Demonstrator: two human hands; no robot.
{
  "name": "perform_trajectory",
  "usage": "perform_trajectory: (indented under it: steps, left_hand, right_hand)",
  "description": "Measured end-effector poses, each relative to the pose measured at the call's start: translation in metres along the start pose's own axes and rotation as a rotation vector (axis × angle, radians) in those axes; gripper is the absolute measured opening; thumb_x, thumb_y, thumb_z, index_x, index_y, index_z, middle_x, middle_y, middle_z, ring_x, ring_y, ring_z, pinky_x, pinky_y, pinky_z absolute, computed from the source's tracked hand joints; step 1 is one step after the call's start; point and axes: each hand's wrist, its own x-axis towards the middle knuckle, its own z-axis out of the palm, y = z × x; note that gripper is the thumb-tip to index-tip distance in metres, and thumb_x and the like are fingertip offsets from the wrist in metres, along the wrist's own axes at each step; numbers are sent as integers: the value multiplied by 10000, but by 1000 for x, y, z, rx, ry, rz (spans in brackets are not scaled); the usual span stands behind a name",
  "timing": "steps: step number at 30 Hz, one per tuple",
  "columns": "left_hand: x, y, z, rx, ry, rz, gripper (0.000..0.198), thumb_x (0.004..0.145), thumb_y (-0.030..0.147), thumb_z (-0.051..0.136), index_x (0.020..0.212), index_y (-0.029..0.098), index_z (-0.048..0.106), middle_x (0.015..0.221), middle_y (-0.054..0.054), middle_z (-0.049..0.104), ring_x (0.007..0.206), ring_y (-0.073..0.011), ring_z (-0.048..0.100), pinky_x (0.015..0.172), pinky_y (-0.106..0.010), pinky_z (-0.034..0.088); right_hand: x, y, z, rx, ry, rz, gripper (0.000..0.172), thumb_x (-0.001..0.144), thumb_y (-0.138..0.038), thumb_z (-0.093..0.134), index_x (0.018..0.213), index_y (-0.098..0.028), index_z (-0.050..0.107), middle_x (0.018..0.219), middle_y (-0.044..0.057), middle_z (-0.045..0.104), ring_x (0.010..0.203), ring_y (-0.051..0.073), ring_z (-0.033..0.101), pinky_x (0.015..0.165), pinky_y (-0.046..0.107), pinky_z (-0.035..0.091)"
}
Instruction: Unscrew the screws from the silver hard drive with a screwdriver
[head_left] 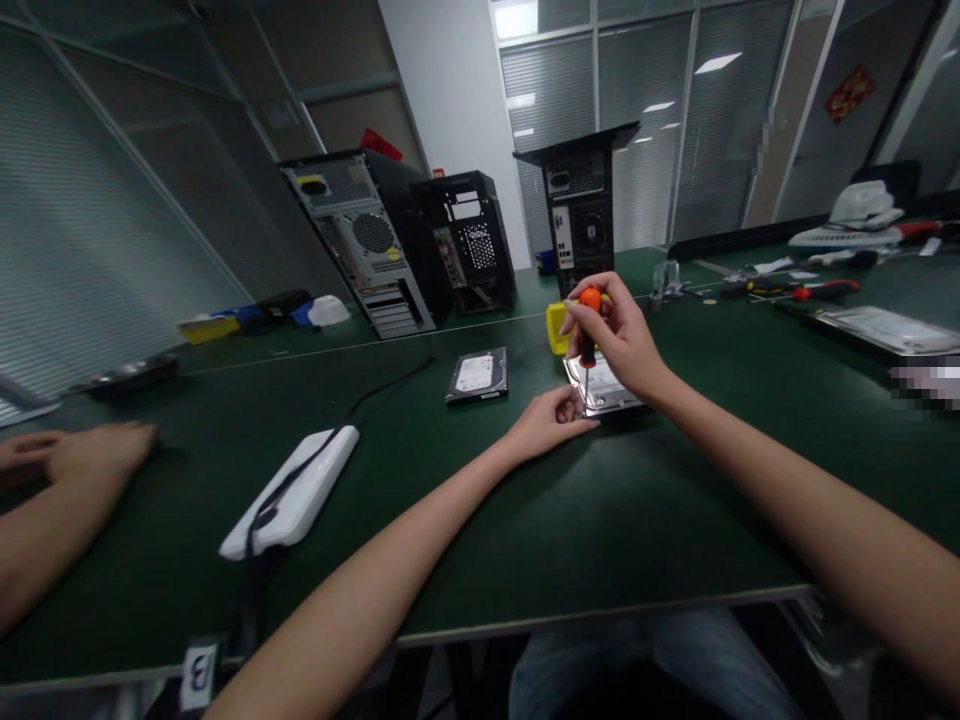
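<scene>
In the head view, my right hand (621, 335) is closed around the handle of an orange and black screwdriver (591, 300). The screwdriver stands nearly upright, its thin shaft running down to the near left corner of a silver hard drive (613, 393). Whether the tip sits in a screw is too small to tell. My left hand (546, 424) rests on the green table with its fingers curled against that same corner, gripping the drive's edge. A yellow object (556, 328) lies just behind the drive, partly hidden by my right hand.
Another hard drive (478, 374) lies to the left, label up. A white power strip (296, 490) with a black cable is nearer. Computer cases (405, 235) stand at the back. Another person's hand (101, 458) is at far left. Pliers (821, 290) lie at right on the green table (465, 520).
</scene>
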Motion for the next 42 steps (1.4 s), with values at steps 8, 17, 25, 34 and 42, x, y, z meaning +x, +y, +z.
perform_trajectory:
  steps: [8,17,25,34,42]
  left_hand:
    - [-3,7,-2,39,-13,4,344,786,485,626,781,169,489,712,21,502,650,-128,451,592,-232,343]
    - [-5,16,-2,148,-12,-18,297,835,450,569,777,173,478,739,8,513,681,-146,452,606,-245,333]
    - [0,9,-2,94,1,-33,321,811,468,596,774,175,471,703,26,484,652,-133,439,600,-233,335]
    - [0,8,-1,42,24,-28,330,797,459,620,743,173,465,678,37,474,628,-120,417,595,-230,329]
    - [-1,8,0,36,10,-32,325,801,454,611,736,172,462,676,37,460,627,-119,409,586,-227,322]
  right_hand:
    - [-4,1,1,-110,16,-29,245,906,-417,492,1103,-271,486,692,-26,511,497,93,538,466,253,445]
    - [-6,3,5,-80,-17,-2,272,917,-469,442,1140,-314,438,704,-23,492,503,104,531,475,274,468]
    - [-1,8,-1,-32,9,16,253,913,-447,458,1120,-304,422,719,-31,475,491,91,531,464,259,472]
    - [0,8,-6,-9,-26,49,331,929,-484,391,1217,-321,416,812,-8,526,554,95,560,536,263,493]
    - [0,4,-4,-85,-31,3,288,899,-388,493,1173,-300,492,898,17,558,654,123,583,627,303,530]
